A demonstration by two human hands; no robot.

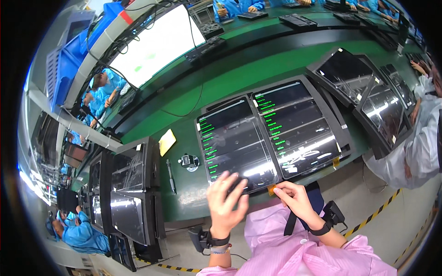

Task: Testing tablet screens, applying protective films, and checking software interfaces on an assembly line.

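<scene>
Two dark flat screens lie side by side on the green bench, both showing rows of green text. My left hand [225, 202] rests with spread fingers on the near edge of the left screen [232, 138]. My right hand [294, 197] pinches a small orange tab [271, 188] at the near edge, where the left screen meets the right screen [297, 124]. Both wrists wear black straps, and my sleeves are pink.
A stack of dark screens [131, 184] stands at the left. A yellow note pad [166, 141], a pen [171, 176] and a small hand counter [188, 161] lie on the green bench [230, 78]. More screens [363, 87] lie at the right, beside a person in white [414, 147].
</scene>
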